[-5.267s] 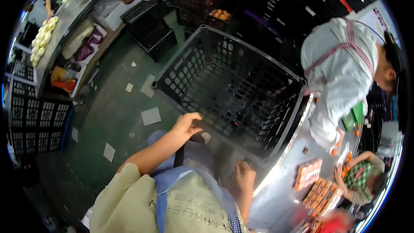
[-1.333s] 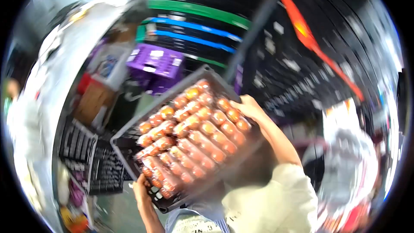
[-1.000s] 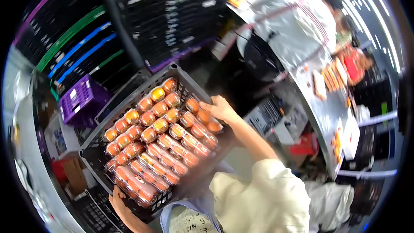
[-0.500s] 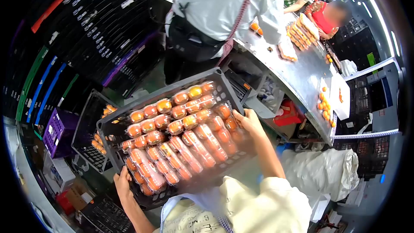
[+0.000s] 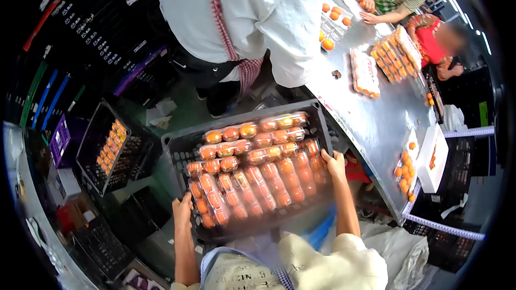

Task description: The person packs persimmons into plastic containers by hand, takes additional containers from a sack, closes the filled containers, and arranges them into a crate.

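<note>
A black plastic crate (image 5: 183, 157) is held up in front of my body, slightly tilted. Inside it lie several clear packs of orange fruit (image 5: 252, 185), in rows running two ways. My left hand (image 5: 183, 210) is closed on the crate's left end near the lower corner. Gripping the opposite end is my right hand (image 5: 335, 164), its thumb over the rim. The fingers beneath the crate are partly hidden.
A person in a white top (image 5: 236, 16) stands just ahead. The metal table (image 5: 371, 134) at right carries fruit packs (image 5: 395, 56), loose fruit (image 5: 404, 174) and a white box (image 5: 430, 158). At left stands another crate (image 5: 88, 139) with fruit packs. Two people are across the table.
The crate, held in both my hands, has shifted right in view and turned a little more level. The white-topped person appears nearer and further left. More of the tabletop shows.
</note>
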{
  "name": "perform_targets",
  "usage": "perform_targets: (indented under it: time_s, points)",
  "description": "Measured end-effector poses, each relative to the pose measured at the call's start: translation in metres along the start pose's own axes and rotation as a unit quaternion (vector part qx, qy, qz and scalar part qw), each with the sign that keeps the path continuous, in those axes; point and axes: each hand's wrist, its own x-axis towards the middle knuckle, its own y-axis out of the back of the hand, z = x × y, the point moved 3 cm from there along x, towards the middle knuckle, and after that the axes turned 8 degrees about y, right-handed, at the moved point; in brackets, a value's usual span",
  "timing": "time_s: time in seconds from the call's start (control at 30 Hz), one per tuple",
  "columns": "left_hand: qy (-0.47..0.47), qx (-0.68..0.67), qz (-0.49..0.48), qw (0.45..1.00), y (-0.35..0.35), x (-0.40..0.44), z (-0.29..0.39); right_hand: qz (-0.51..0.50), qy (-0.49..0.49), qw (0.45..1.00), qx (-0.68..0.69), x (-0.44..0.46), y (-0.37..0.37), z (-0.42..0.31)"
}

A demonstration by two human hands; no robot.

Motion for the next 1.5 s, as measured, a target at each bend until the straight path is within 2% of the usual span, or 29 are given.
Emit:
perform_targets:
  time_s: [0.2,0.33,0.4,0.5,0.6,0.73,0.77,0.87,0.9,0.97,1.03,1.17,1.27,1.3,1.4,1.5]
  points:
    - [-0.047,0.109,-0.005,0.993,-0.031,0.003,0.049,0.053,-0.049,0.988,0.140,-0.047,0.023,0.039]
    - [-0.110,0.274,-0.013,0.955,-0.056,0.027,0.074,0.129,-0.091,0.972,0.175,-0.079,0.028,0.045]
    - [-0.107,0.316,-0.025,0.943,-0.075,0.032,0.093,0.165,-0.112,0.957,0.209,-0.090,0.024,0.063]
    - [-0.169,0.340,-0.035,0.925,-0.095,0.067,0.094,0.188,-0.123,0.940,0.257,-0.109,0.013,0.083]
    - [-0.128,0.362,-0.074,0.920,-0.110,0.061,0.112,0.198,-0.132,0.921,0.309,-0.121,0.008,0.102]
    - [-0.192,0.343,-0.071,0.917,-0.110,0.068,0.104,0.208,-0.138,0.911,0.329,-0.138,0.002,0.106]
    - [-0.163,0.371,-0.074,0.911,-0.108,0.064,0.106,0.212,-0.139,0.910,0.327,-0.142,0.000,0.104]
    - [-0.150,0.427,-0.111,0.885,-0.120,0.044,0.130,0.229,-0.178,0.896,0.335,-0.162,-0.005,0.113]
    - [-0.199,0.429,-0.121,0.873,-0.128,0.040,0.139,0.245,-0.193,0.888,0.337,-0.165,-0.007,0.118]
    - [-0.214,0.466,-0.144,0.846,-0.148,0.035,0.162,0.244,-0.202,0.875,0.365,-0.174,-0.009,0.114]
    - [-0.257,0.512,-0.125,0.810,-0.171,0.043,0.180,0.247,-0.204,0.848,0.422,-0.177,-0.016,0.111]
    - [-0.264,0.544,-0.122,0.787,-0.201,0.070,0.202,0.247,-0.194,0.819,0.481,-0.186,-0.044,0.118]
    - [-0.262,0.544,-0.108,0.790,-0.210,0.082,0.216,0.260,-0.202,0.827,0.455,-0.189,-0.055,0.094]
    - [-0.260,0.551,-0.116,0.785,-0.209,0.089,0.217,0.257,-0.172,0.839,0.447,-0.190,-0.056,0.085]
    - [-0.261,0.547,-0.155,0.780,-0.210,0.097,0.224,0.239,-0.168,0.844,0.449,-0.191,-0.060,0.073]
    - [-0.368,0.509,-0.096,0.772,-0.204,0.102,0.223,0.210,-0.180,0.822,0.498,-0.196,-0.068,0.078]
